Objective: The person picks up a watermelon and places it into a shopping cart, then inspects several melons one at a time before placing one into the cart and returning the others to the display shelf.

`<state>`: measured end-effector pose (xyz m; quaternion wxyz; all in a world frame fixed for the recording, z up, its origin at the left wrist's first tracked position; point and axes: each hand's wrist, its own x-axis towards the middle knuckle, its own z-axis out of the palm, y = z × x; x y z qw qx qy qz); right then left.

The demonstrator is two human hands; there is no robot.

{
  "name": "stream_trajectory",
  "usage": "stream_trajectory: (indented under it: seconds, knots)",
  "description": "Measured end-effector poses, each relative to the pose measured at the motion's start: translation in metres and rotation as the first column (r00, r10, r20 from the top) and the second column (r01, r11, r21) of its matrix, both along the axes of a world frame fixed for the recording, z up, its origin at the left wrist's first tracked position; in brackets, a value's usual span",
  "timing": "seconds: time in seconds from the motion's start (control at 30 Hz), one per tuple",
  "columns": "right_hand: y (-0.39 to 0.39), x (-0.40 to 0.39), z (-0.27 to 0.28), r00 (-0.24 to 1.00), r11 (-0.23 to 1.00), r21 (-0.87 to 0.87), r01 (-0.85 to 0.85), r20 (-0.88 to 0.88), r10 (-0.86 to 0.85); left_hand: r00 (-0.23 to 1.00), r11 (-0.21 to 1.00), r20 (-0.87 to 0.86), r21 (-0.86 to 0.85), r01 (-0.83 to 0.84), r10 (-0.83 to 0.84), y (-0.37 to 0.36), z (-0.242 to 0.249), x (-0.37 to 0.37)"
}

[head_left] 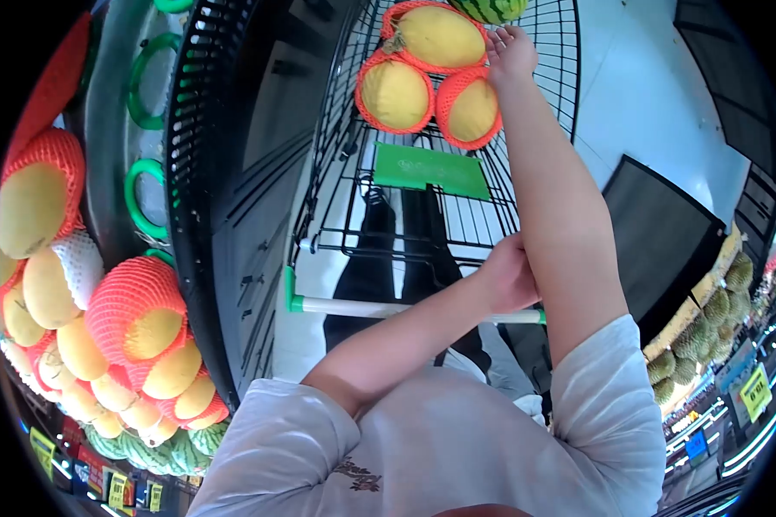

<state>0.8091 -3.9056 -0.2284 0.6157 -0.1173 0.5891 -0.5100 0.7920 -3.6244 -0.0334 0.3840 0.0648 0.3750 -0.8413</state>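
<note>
Where the black slatted rim (190, 129) ends, the wire cart (578, 69) begins; inside sit three netted yellow melons (442, 37). The left hand (513, 276) is by the handle (366, 308), grip unclear; the right hand (510, 54), loosely unclenched, borders the melons. Rightward, pale floor (634, 108) lies open.
</note>
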Motion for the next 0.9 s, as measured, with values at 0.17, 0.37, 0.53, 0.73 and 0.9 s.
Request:
stream_trajectory:
  seconds: [0.17,0.37,0.53,0.73,0.9]
  knots:
    - [0.005,-0.009,0.025,0.972,0.995,-0.005,-0.104,-0.214,0.101,0.983,0.978,-0.178,-0.207,-0.001,-0.037,0.02,-0.031,0.011]
    - [0.018,-0.044,-0.006,0.537,0.767,0.202,-0.609,-0.606,0.586,0.836,0.995,0.539,0.056,0.085,-0.102,-0.011,-0.089,0.066]
    - [0.124,-0.047,-0.093,0.282,0.557,0.329,-0.762,-0.605,0.744,0.338,0.987,0.927,0.151,0.062,-0.163,-0.042,-0.155,0.126]
    - [0.205,-0.013,-0.133,0.783,0.658,0.567,-0.496,-0.036,0.621,-0.655,0.859,0.752,0.381,0.343,-0.072,-0.118,-0.262,0.185]
    - [0.179,0.011,-0.147,0.966,0.708,0.683,-0.18,-0.014,0.259,-0.826,0.579,0.562,0.661,0.478,0.041,-0.201,-0.3,0.219]
